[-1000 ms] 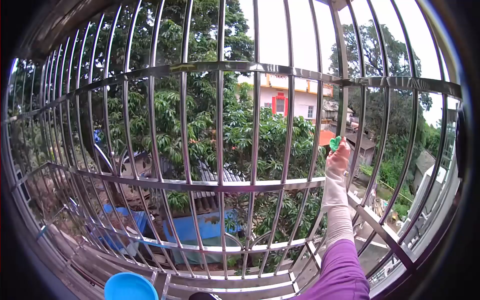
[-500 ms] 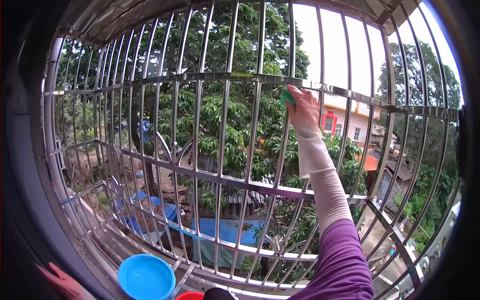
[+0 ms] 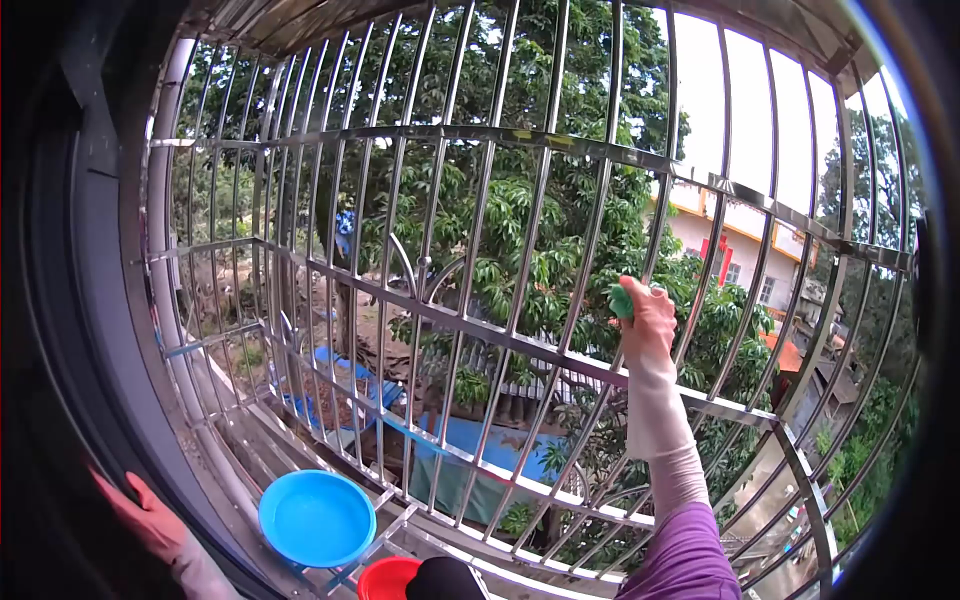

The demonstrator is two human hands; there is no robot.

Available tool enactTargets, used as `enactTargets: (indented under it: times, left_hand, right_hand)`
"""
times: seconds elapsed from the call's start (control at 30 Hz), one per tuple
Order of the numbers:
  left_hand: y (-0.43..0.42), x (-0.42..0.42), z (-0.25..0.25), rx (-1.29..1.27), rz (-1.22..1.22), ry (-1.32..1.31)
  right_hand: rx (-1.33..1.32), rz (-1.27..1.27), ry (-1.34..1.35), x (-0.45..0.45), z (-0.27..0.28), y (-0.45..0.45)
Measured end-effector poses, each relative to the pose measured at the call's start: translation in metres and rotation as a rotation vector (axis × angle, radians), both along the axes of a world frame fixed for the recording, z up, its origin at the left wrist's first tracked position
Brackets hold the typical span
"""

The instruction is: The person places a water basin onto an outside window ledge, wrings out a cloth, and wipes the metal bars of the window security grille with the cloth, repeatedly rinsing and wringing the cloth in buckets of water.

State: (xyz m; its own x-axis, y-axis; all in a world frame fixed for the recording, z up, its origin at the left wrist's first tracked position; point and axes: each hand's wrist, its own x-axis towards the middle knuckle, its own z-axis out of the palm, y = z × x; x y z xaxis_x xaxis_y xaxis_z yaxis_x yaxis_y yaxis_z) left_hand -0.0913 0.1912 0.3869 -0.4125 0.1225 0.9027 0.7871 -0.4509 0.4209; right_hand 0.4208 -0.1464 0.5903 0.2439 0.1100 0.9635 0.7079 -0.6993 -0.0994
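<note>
My right hand [image 3: 650, 318], in a pinkish glove with a pale cuff, is closed on a bunched green cloth [image 3: 622, 300]. It holds the cloth at an upright metal bar [image 3: 656, 235] of the window cage, between the two horizontal rails. Low on the left, my left hand [image 3: 148, 518] lies against the dark window frame [image 3: 95, 330] with its fingers apart and nothing in them. Whether the green piece is cloth or sponge is hard to make out.
A blue basin [image 3: 318, 518] stands on the cage floor, with a red basin [image 3: 388, 578] beside it. A black object [image 3: 445, 580] partly covers the red one. Metal bars close off the front and sides. Beyond them are trees [image 3: 540, 240] and a building [image 3: 690, 232].
My right hand has moved down the bar with the green cloth, away from the upper rail. The view has shifted, and more of my left hand shows.
</note>
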Motion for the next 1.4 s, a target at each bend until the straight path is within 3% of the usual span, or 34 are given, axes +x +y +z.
enactTargets:
  times: [0.1,0.13,0.17,0.23,0.27,0.33,0.43,0.5,0.57,0.6,0.67,0.73,0.77,0.83,0.9,0.97,1.0,1.03,1.07,1.13,1.2,1.27,1.37,1.4]
  left_hand:
    - [-0.009,0.007,0.014,0.021,-0.03,-0.006]
    - [-0.009,0.007,0.015,0.024,-0.032,0.0]
    - [-0.01,0.007,0.015,0.029,-0.035,0.008]
    - [-0.012,0.008,0.017,0.027,-0.005,0.014]
    - [-0.014,0.009,0.019,0.021,0.019,0.021]
    - [-0.013,0.009,0.018,0.02,0.045,0.029]
    - [-0.018,0.013,0.023,0.012,0.013,0.03]
    - [-0.021,0.014,0.025,0.018,0.035,0.047]
    - [-0.021,0.013,0.025,0.045,0.05,0.067]
    - [-0.024,0.015,0.028,0.06,0.042,0.084]
    - [-0.022,0.013,0.028,0.091,0.0,0.112]
    - [-0.021,0.018,0.03,0.102,-0.056,0.095]
    - [-0.018,0.018,0.028,0.115,-0.043,0.11]
    - [-0.011,0.015,0.022,0.147,0.001,0.132]
    - [-0.009,0.013,0.018,0.136,0.065,0.165]
    - [-0.007,0.009,0.014,0.123,0.093,0.178]
    - [-0.006,0.009,0.015,0.161,0.14,0.235]
    - [-0.005,0.01,0.014,0.139,0.121,0.21]
    - [-0.006,0.011,0.013,0.113,0.1,0.177]
    - [-0.003,0.01,0.011,0.104,0.054,0.164]
    - [-0.003,0.014,0.009,0.135,0.075,0.186]
    - [0.005,0.003,0.008,0.255,0.39,0.436]
    - [0.021,-0.013,-0.009,0.146,0.4,0.217]
    - [0.039,-0.037,-0.023,0.106,0.361,0.104]
  right_hand:
    - [0.04,0.205,-0.227,0.026,0.084,0.039]
    - [0.033,0.067,-0.324,0.023,0.106,0.054]
    - [0.059,0.094,-0.466,0.046,0.119,0.072]
    - [0.116,0.293,-0.337,0.077,0.131,0.098]
    - [0.138,0.264,-0.239,0.075,0.124,0.101]
    - [0.136,0.137,-0.174,0.069,0.084,0.104]
    - [-0.081,0.056,0.101,0.039,0.007,0.094]
    - [-0.115,-0.003,0.408,0.05,-0.046,0.089]
    - [0.091,-0.172,0.955,-0.013,-0.03,0.095]
    - [-0.304,0.078,0.385,0.004,-0.056,0.069]
    - [-0.216,0.257,0.246,0.013,-0.031,0.067]
    - [-0.063,0.138,-0.084,0.006,0.013,0.081]
    - [0.011,0.207,-0.132,0.025,0.04,0.097]
    - [0.032,0.263,-0.275,0.039,0.09,0.129]
    - [-0.133,0.3,-0.51,0.05,0.123,0.157]
    - [-0.01,0.915,-1.058,0.167,0.12,0.21]
    - [0.124,0.826,-0.591,0.146,0.088,0.208]
    - [0.164,0.414,0.06,0.118,0.054,0.205]
    - [0.008,0.085,0.502,0.091,0.021,0.203]
    - [-0.083,-0.027,0.594,0.079,-0.046,0.194]
    - [-0.337,0.101,0.339,0.043,-0.069,0.164]
    - [-0.415,0.348,0.045,0.01,-0.086,0.145]
    - [-0.615,0.784,0.362,-0.043,-0.167,0.149]
    - [-0.69,0.922,0.726,-0.056,-0.214,0.15]
